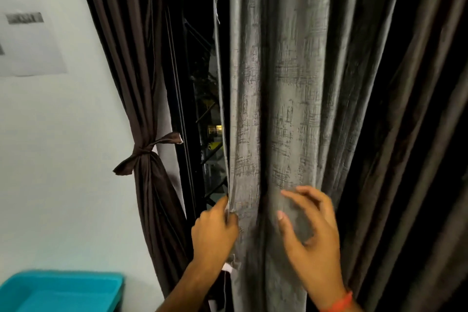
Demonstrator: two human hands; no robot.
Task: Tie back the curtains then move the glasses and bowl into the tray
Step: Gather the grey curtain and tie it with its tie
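Note:
A grey textured curtain (283, 88) hangs loose down the middle of the view. My left hand (215, 230) pinches its left edge at about waist height. My right hand (311, 230) is spread against the folds a little to the right, fingers apart and curled around a pleat. Left of the window, a dark brown curtain (131, 58) is bunched and held by a knotted tie-back (144, 154). A blue tray (63, 291) sits at the bottom left corner. No glasses or bowl are in view.
A dark window with a metal grille (202, 114) shows between the two curtains. More dark brown curtain (417, 134) hangs at the right. The pale wall (63, 147) at the left carries a taped paper sheet (27, 33).

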